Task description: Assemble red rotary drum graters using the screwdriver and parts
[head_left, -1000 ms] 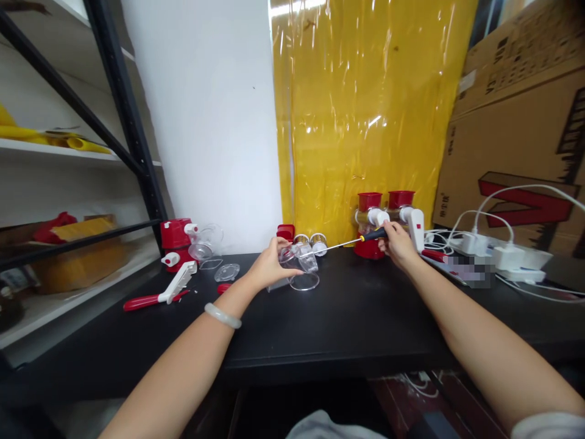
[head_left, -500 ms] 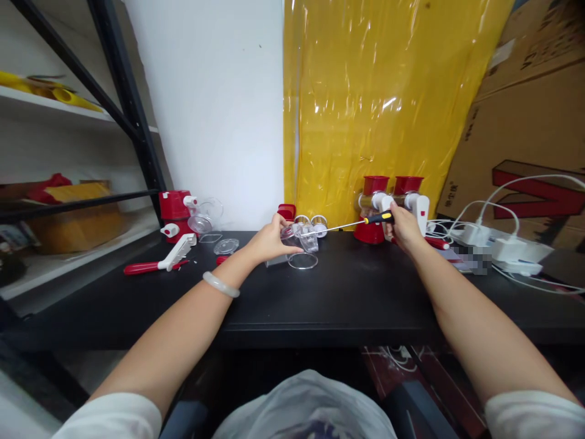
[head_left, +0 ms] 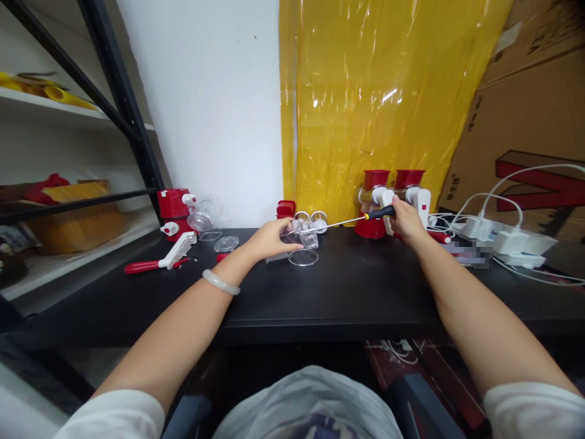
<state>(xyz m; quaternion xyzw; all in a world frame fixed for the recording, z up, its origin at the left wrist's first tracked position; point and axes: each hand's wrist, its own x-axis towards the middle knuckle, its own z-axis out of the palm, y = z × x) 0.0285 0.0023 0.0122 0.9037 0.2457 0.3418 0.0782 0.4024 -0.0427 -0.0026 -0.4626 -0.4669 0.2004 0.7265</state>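
Hands and tool at a black table; clock directions are taken from the clear plastic part, with 12 o'clock pointing away from the person. The part lies at the centre, held above the tabletop in the left hand, whose thumb and fingers are set narrowly about its 9 o'clock side. A pale bracelet circles the left wrist. The right hand, toward 3 o'clock, has its fingers closed around the dark handle of a screwdriver. The shaft slants slightly down toward 9 o'clock, its tip at the part; whether tip and plastic touch cannot be told.

At 6 o'clock, just beside the part, a clear ring lies flat. Two metal-rimmed drums stand near 1 o'clock, and a red container near 11 o'clock. Two red-and-white grinders stand at 2 o'clock, beyond the right hand. At 9 o'clock is a clear lid; farther out lie a white arm with a red handle and, toward 10 o'clock, a red housing. White chargers with cables occupy 3 o'clock.
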